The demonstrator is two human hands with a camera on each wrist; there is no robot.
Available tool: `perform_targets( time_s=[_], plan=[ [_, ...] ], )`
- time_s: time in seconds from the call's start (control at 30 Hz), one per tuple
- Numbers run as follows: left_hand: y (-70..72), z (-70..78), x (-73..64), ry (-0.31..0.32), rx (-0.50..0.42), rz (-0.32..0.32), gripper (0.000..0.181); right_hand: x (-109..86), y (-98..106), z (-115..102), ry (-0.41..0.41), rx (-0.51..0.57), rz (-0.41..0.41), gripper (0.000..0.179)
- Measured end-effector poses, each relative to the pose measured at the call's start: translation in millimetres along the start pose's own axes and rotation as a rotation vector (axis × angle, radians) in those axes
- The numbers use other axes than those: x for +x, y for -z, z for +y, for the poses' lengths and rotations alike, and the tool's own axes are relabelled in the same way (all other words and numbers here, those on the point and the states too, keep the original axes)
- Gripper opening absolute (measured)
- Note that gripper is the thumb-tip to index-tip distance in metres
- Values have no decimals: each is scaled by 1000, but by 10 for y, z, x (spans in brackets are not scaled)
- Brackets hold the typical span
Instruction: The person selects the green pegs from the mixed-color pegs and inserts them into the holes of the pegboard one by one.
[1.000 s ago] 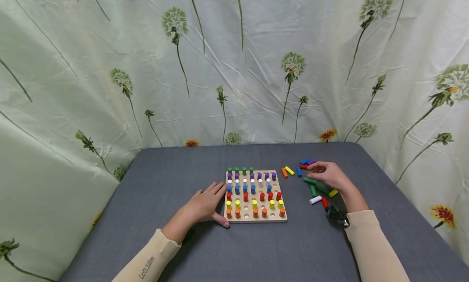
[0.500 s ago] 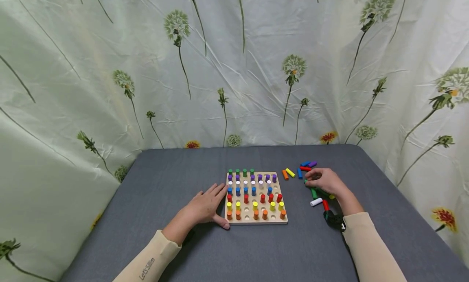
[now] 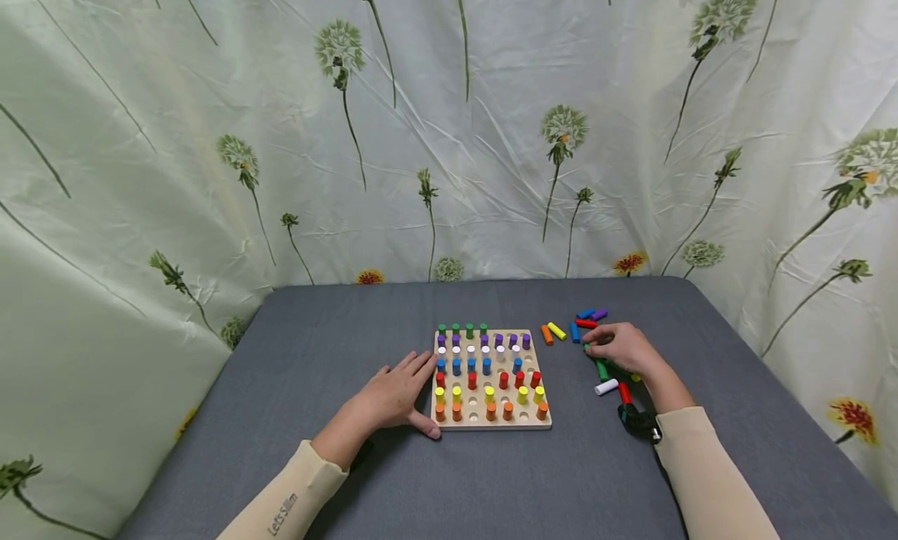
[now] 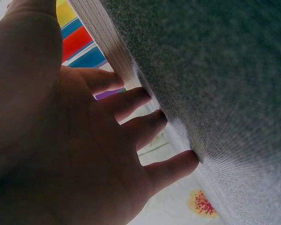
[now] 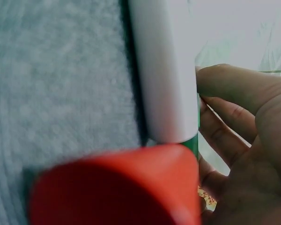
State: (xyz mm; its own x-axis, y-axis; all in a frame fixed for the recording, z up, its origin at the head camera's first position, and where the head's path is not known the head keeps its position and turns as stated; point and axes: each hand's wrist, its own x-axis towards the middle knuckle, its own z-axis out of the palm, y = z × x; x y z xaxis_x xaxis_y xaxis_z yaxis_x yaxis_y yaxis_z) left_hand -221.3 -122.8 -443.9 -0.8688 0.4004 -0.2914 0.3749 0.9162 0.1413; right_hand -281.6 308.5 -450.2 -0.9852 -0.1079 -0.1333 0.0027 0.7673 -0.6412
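A pale wooden pegboard (image 3: 479, 421) lies on the table, with rows of coloured pegs standing in it. My left hand (image 3: 393, 392) rests at its left side, fingers spread, thumb by the front left corner. The left wrist view shows straight fingertips (image 4: 180, 161) on the cloth beside the board's edge. Right of the board, my right hand (image 3: 627, 347) pinches a green peg, mostly hidden by the fingers. Another green peg (image 3: 602, 370) lies just below the fingertips. A white peg (image 5: 166, 70) and a red peg (image 5: 145, 173) block much of the right wrist view.
Beyond my right hand lie loose blue, purple and red pegs (image 3: 586, 323). An orange peg (image 3: 547, 335) and a yellow peg (image 3: 557, 331) sit near the board's back right corner. A grey cloth covers the table (image 3: 337, 322); a flowered curtain (image 3: 491, 135) hangs behind.
My right hand has come down and slightly towards me, and its fingertips have closed on the green peg. The left hand has stayed beside the board.
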Motion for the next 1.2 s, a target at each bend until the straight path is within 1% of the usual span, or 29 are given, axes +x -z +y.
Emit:
perform_targets(
  time_s=[0.17,0.33,0.5,0.7,0.77,0.93,1.1,1.2],
  plan=[
    [-24,-28,-21,4,-4,6,131,16,-17,-42,22,-5,-10,27],
    [-29,-48,-36,12,-8,-1,131,23,-39,-146,59,22,15,27],
    [-26,-71,-63,23,-9,-3,131,21,-50,-315,117,53,43,30],
    [-8,-84,-81,24,-9,-4,131,22,-50,-552,139,117,68,33],
    [-3,-90,-81,26,-5,-6,131,14,-48,-628,159,146,73,34],
    [-10,-105,-72,26,7,-10,130,20,-79,-805,206,208,53,36],
    [-27,-84,-37,-1,11,4,130,93,-139,-949,215,218,42,35],
    [-31,-61,-13,-6,18,4,129,160,-188,-1003,228,215,38,35]
  ],
)
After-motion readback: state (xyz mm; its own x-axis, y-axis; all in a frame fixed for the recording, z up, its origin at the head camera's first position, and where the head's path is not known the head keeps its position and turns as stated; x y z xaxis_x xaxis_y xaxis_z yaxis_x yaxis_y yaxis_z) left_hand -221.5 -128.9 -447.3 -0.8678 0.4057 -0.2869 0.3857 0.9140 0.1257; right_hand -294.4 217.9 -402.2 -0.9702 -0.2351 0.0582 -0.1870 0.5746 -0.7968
